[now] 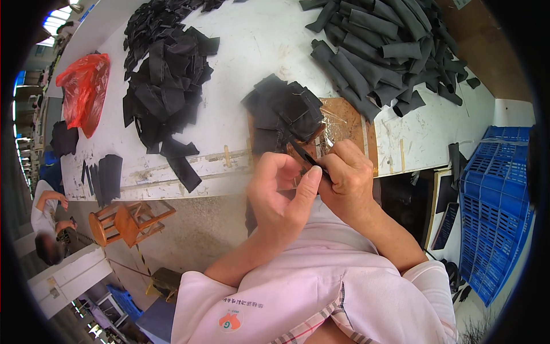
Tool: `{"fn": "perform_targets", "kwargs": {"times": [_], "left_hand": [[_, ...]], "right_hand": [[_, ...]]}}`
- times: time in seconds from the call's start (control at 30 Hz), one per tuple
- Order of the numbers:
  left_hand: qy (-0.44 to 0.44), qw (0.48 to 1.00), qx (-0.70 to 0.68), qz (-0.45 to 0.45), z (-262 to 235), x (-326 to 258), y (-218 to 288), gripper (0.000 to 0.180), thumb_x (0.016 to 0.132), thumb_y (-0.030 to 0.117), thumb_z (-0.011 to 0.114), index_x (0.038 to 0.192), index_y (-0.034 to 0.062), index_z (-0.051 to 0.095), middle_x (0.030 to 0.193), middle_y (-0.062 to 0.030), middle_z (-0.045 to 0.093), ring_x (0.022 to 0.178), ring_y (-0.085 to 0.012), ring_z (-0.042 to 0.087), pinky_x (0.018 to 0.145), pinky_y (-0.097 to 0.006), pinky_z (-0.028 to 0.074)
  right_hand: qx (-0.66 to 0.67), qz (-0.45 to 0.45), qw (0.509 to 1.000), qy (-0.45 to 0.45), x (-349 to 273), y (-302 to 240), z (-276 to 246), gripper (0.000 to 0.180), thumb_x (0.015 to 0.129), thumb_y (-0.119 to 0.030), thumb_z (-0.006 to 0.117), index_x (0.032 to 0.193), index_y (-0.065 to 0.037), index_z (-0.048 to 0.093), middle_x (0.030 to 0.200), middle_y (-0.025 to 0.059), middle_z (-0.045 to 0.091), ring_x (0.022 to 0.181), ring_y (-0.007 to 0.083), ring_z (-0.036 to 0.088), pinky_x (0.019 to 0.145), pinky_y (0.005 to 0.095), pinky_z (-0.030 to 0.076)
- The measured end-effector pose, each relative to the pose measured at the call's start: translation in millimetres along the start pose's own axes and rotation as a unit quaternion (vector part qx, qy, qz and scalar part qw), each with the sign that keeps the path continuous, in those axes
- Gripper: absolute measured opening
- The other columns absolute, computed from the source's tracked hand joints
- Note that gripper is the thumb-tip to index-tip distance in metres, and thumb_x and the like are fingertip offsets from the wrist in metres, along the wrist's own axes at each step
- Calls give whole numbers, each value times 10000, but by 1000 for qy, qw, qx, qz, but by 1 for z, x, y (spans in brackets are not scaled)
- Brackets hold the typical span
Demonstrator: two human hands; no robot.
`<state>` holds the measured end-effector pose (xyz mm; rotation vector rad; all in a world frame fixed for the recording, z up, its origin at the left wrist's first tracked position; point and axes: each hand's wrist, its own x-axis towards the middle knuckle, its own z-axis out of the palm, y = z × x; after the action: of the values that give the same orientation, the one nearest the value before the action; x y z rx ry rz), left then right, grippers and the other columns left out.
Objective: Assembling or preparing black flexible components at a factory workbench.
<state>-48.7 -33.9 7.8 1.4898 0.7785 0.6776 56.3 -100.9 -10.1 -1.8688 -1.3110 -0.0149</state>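
Note:
Close in front of my body, both hands meet at a narrow folded piece of black fabric [305, 153]. My right hand [348, 179] is closed, its curled fingers and thumb gripping the lower end of the piece. My left hand [279, 198] is curved, with its thumb against the same piece; part of its fingertips is hidden behind the fabric. Just beyond my hands, a small heap of flat black fabric pieces [289, 106] lies on a brown board [349, 114] at the table's near edge.
Black fabric pieces [166, 86] are heaped at left on the white table [246, 51]. Dark rolled fabric tubes [372, 51] are piled at right. A red plastic bag [86, 92], wooden stool [129, 222] and seated person [48, 218] are farther left. A blue crate [495, 212] stands at right.

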Motion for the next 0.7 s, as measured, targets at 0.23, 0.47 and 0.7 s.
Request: {"fn": "perform_targets", "kwargs": {"times": [0.23, 0.47, 0.7], "left_hand": [[-8, 994, -80, -81, 1, 8, -3, 87, 783, 36, 563, 793, -3, 485, 698, -11, 509, 605, -48, 455, 526, -184, 380], [-7, 988, -83, -129, -2, 12, -8, 55, 798, 15, 551, 780, -8, 503, 679, 12, 516, 629, -36, 471, 538, -186, 384], [-94, 995, 30, 13, -8, 6, -17, 71, 761, -2, 584, 808, -5, 531, 690, -62, 550, 623, -108, 543, 550, -227, 437]], "right_hand": [[-69, -25, 997, -9, -2, 6, 7, 241, 448, -76, 681, 584, -38, 485, 697, 44, 500, 575, 196, 467, 420, 291, 388], [-69, -11, 995, -73, 2, 2, -4, 260, 510, -119, 710, 659, -26, 518, 728, 56, 490, 619, 208, 500, 457, 293, 423], [208, 71, 971, -99, 2, 5, -18, 337, 606, -79, 726, 890, 18, 572, 839, 94, 544, 697, 207, 573, 543, 285, 474]]}}
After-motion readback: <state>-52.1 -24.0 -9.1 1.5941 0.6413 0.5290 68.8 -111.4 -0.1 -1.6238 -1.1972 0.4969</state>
